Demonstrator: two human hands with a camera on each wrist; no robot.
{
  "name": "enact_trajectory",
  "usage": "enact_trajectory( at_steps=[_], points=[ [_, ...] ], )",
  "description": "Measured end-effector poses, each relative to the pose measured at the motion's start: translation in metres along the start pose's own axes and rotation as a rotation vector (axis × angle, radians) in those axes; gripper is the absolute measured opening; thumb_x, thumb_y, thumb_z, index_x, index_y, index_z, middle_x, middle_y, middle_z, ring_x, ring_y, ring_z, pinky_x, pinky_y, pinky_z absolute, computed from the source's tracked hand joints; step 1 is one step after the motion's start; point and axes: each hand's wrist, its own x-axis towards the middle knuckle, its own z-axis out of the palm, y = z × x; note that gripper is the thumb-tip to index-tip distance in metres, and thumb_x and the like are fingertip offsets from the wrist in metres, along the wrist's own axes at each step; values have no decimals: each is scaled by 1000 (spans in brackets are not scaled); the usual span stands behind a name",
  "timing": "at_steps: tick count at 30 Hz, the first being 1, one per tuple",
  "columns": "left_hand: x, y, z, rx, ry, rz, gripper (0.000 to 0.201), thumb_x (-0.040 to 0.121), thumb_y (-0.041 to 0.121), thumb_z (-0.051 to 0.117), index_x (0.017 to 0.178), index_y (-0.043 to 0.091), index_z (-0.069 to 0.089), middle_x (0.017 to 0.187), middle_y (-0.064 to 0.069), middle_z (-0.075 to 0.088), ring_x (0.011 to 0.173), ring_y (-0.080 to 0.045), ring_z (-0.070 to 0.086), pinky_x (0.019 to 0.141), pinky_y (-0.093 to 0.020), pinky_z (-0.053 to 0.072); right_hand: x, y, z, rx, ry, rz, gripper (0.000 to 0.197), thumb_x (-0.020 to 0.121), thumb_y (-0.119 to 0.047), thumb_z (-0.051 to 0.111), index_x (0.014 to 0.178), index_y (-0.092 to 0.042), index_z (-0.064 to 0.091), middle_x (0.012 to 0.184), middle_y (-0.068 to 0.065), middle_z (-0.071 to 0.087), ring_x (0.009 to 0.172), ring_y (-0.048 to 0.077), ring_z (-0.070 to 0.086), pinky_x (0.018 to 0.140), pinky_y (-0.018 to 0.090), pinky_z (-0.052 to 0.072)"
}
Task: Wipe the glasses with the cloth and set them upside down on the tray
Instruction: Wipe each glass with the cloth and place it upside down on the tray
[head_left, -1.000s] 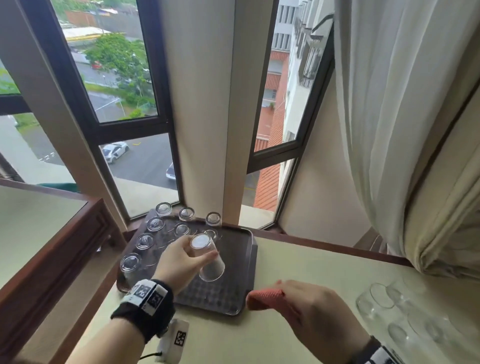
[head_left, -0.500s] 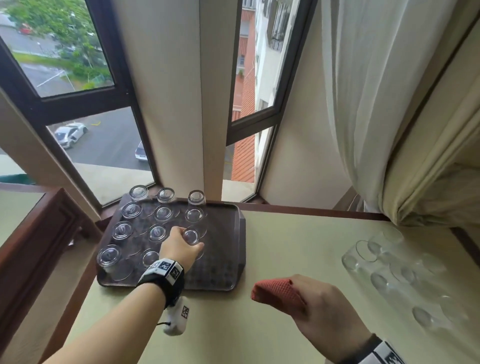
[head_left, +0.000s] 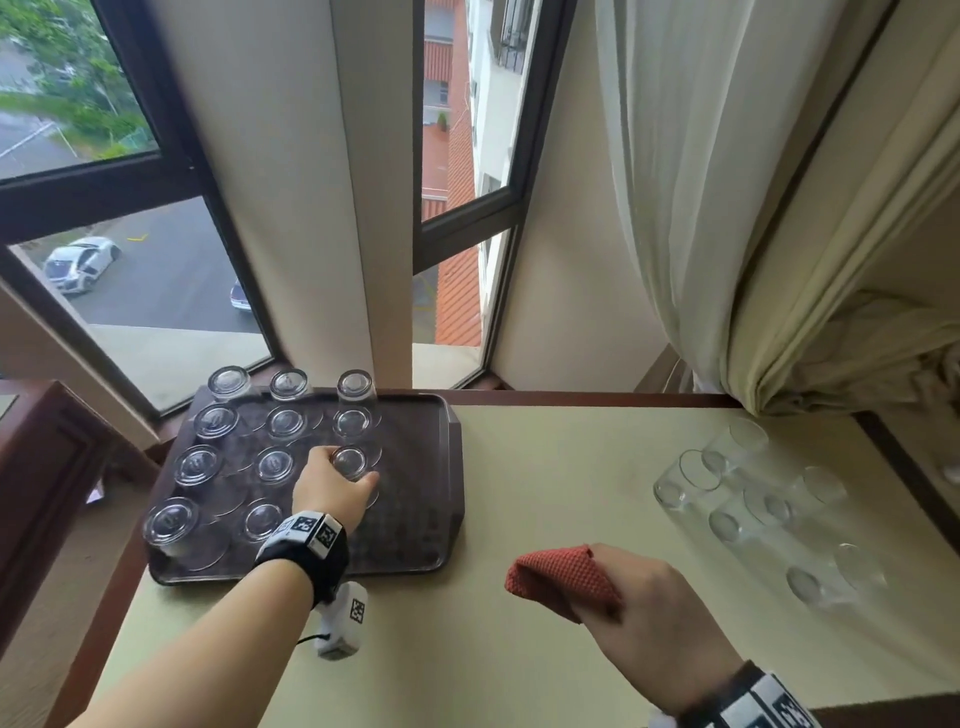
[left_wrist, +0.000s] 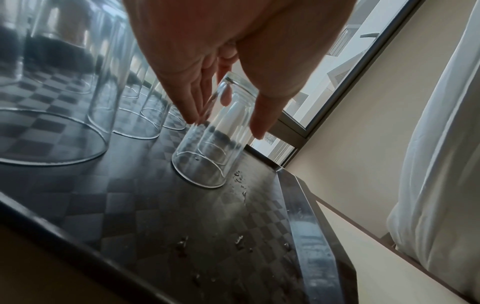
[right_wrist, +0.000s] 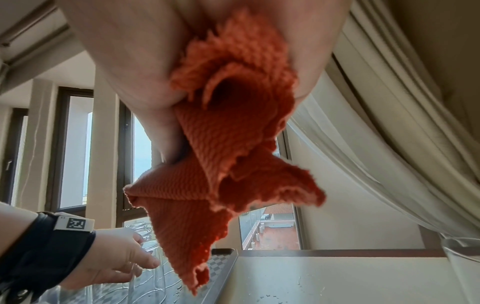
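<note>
A dark checkered tray (head_left: 415, 540) sits at the table's left and carries several clear glasses (head_left: 275, 465) upside down in rows. My left hand (head_left: 347, 467) is over the near glass of the right-hand row (head_left: 349, 461). That glass (left_wrist: 215, 139) stands rim-down on the tray (left_wrist: 306, 226). The fingers (left_wrist: 192, 107) lie straight along one side, and the thumb sits just off the other side. My right hand (head_left: 597, 587) hovers above the table near the front and grips a folded red cloth (head_left: 561, 577), which hangs bunched from the fingers (right_wrist: 226, 144).
Several more clear glasses (head_left: 748, 504) stand in a group on the pale table (head_left: 545, 493) at the right. A cream curtain (head_left: 727, 208) hangs over the back right corner. Windows run behind the tray. A dark wooden ledge (head_left: 47, 467) borders the left.
My left hand has lowered the glass from mid-air onto the tray and its fingers have straightened beside it. The right hand with the cloth has stayed near the front.
</note>
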Motion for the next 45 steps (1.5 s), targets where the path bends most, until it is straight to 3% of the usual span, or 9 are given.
enact_trajectory(
  at_steps=[5,9,13,17,22,32,36,40,45],
  points=[
    [-18,8,2,-46,74,-39,92,78,39,92,151,11,42,149,-19,49,137,-37,52,115,-49,42,-10,7,-13,39,39,53,33,90,-32,63,118,-47,68,103,-31,69,91,-11,65,79,12,51],
    [-68,31,15,-62,248,149,74,88,36,82,148,13,46,155,-18,38,150,-33,30,123,-50,29,-24,22,-26,115,145,128,34,90,-27,73,114,-51,69,97,-30,71,86,-8,68,77,17,54],
    [-121,55,60,-94,125,484,60,85,26,86,137,15,58,144,-10,49,143,-27,40,123,-41,30,-41,45,-47,174,267,232,46,84,-19,80,86,-63,68,73,-33,67,68,-12,64,62,6,45],
    [-153,84,123,-61,-125,628,62,87,36,82,141,23,54,129,10,47,126,-14,52,113,-45,49,-61,75,-69,273,323,379,31,82,-20,83,74,-47,69,50,-24,60,50,-2,62,50,8,40],
    [-179,131,206,112,-344,639,84,91,50,75,159,21,36,152,0,43,143,-18,42,122,-30,33,-84,115,-100,289,377,462,27,81,-25,83,69,-41,65,48,-18,60,46,5,62,47,12,42],
    [-177,213,337,302,-491,483,122,83,49,85,169,22,3,171,-17,22,156,-33,31,127,-46,33,-123,198,-148,225,355,514,24,84,-29,81,81,-48,67,65,-31,65,55,-5,64,51,6,43],
    [-172,238,360,321,-463,481,115,86,40,86,169,20,9,168,-15,29,151,-33,40,123,-44,38,-132,219,-153,225,344,567,12,84,-29,80,96,-30,78,66,-33,66,53,-10,62,51,3,41],
    [-168,242,370,313,-463,504,83,87,33,85,153,17,38,150,-13,52,133,-31,57,112,-40,47,-134,230,-155,224,333,563,12,86,-33,78,96,-27,78,68,-33,65,55,-8,63,52,5,43],
    [-175,229,347,181,-476,469,75,83,38,88,143,19,47,136,-6,62,123,-25,63,103,-37,51,-127,233,-151,225,327,564,9,89,-34,74,95,-28,77,67,-32,65,54,-6,63,53,5,41]
  ],
)
